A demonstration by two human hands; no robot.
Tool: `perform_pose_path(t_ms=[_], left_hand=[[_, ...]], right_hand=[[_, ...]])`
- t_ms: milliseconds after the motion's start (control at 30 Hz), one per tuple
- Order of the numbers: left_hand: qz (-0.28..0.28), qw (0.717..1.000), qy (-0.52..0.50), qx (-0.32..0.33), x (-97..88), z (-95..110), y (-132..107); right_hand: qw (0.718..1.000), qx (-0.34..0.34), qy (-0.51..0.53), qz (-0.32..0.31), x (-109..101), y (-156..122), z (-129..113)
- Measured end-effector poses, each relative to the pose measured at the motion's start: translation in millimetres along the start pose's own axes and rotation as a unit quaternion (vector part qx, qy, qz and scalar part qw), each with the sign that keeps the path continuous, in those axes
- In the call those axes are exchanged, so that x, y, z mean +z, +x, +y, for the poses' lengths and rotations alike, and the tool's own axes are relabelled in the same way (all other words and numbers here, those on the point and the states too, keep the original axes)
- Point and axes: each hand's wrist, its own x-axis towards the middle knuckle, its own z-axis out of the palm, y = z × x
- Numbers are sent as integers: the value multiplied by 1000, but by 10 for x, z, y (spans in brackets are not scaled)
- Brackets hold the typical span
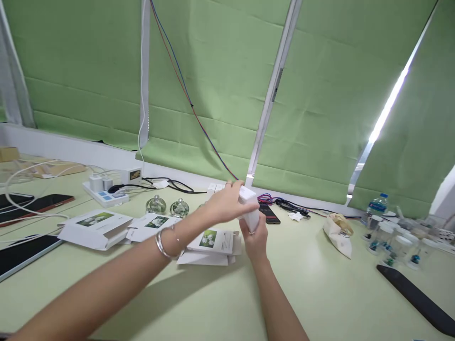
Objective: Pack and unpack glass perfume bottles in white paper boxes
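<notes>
Both my hands hold a small white box [250, 208] above the pale green table [313, 284]. My left hand [227, 202], with a silver bangle at the wrist, is closed over the box's top. From below, my right hand [254, 237] grips its bottom end. Right under my hands lie flat white cartons with a flower picture [213, 240]. More such cartons [95, 228] lie to the left. Two round clear glass bottles [167, 206] stand behind them.
A white power strip with plugs [105, 193] and cables sits at the back left, phones and a tablet [21, 255] at the left edge. A black remote [268, 213], a crumpled bag [337, 233], several small jars [391, 241] and a dark strip [415, 298] lie to the right.
</notes>
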Motion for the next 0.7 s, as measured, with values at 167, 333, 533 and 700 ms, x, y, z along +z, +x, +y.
perform_pose_path(t_ms=[167, 333, 533, 700], left_hand=[[23, 986, -163, 36, 269, -246, -219], [37, 969, -245, -5, 115, -390, -507], [54, 986, -154, -21, -24, -283, -1227], [76, 989, -108, -66, 50, -492, -1587]], right_hand=[[985, 79, 134, -73, -119, 103, 22], [966, 88, 166, -180, -79, -66, -170], [974, 94, 118, -166, 1, -767, -605], [975, 92, 99, -179, 162, -1037, -729]])
